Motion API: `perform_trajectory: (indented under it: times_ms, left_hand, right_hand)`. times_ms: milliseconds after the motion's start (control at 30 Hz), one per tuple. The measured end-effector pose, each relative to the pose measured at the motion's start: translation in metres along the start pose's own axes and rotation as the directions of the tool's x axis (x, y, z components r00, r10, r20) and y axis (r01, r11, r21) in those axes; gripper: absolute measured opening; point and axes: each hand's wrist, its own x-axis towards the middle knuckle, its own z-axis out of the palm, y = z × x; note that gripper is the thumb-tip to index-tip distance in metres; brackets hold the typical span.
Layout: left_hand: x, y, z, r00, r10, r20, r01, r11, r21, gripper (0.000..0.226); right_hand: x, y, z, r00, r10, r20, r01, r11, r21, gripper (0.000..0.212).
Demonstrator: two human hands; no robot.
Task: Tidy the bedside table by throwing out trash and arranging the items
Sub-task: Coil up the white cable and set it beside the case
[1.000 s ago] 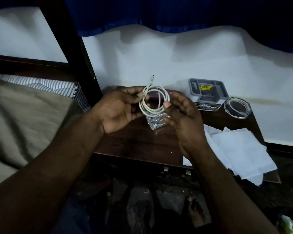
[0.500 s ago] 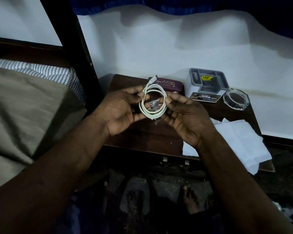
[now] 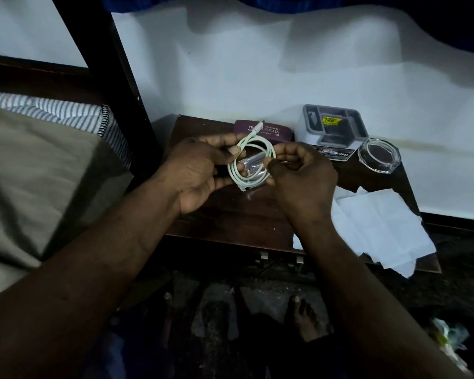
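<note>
both my hands are up over the middle of the bedside table [image 3: 225, 214], holding a coiled white cable [image 3: 233, 173] between them. my left hand [image 3: 195, 170] has its thumb and curled fingers pinching the left side of the coil. my right hand [image 3: 301, 176] is curled too, thumb and fingertips nipping the right side. one plug end of the cable pokes up toward the far side. a clear plastic wrapper [image 3: 253, 166] sits inside and behind the loop; i can't tell which hand actually grips it.

just beyond my fingers a purple spectacle case [image 3: 279, 134] lies at the far edge of the table. to its right stands a grey organiser tray [image 3: 331, 129], then a glass dish [image 3: 379, 157] beside it. crumpled white paper [image 3: 381, 228] hangs over the near right corner. the bed [image 3: 39, 173] is on my left, and my bare foot [image 3: 304, 318] shows on the floor below.
</note>
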Motion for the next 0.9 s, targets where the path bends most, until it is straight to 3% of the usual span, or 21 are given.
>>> perform_trajectory:
  times_ms: [133, 300, 433, 567, 800, 900]
  left_hand:
    - [0.000, -0.002, 0.001, 0.999, 0.005, -0.044, -0.006, 1.000, -0.031, 0.028]
    - [-0.001, -0.001, 0.002, 1.000, -0.012, -0.028, 0.010, 0.998, -0.069, 0.030]
    - [-0.001, 0.001, 0.003, 0.999, -0.030, 0.022, 0.033, 0.993, -0.113, 0.031]
    - [0.001, 0.004, 0.004, 0.999, -0.037, 0.019, 0.038, 0.995, -0.093, 0.030]
    - [0.002, 0.003, -0.001, 1.000, -0.005, 0.030, 0.005, 1.000, -0.001, 0.026]
    - [0.002, 0.005, -0.003, 0.997, -0.026, 0.076, 0.031, 0.998, -0.060, 0.040]
  right_hand:
    - [-0.001, -0.001, 0.002, 0.999, 0.027, 0.033, -0.028, 0.999, 0.028, 0.014]
    - [0.001, -0.010, -0.004, 0.953, 0.245, 0.181, -0.298, 0.867, 0.398, 0.010]
    - [0.000, -0.012, -0.008, 0.872, 0.333, 0.360, -0.467, 0.789, 0.401, 0.016]
    - [-0.003, -0.011, -0.006, 0.910, 0.277, 0.309, -0.380, 0.853, 0.356, 0.007]
    - [-0.003, -0.012, -0.004, 0.936, 0.266, 0.230, -0.335, 0.875, 0.349, 0.015]
    - [-0.002, -0.013, -0.005, 0.933, 0.280, 0.227, -0.349, 0.860, 0.371, 0.011]
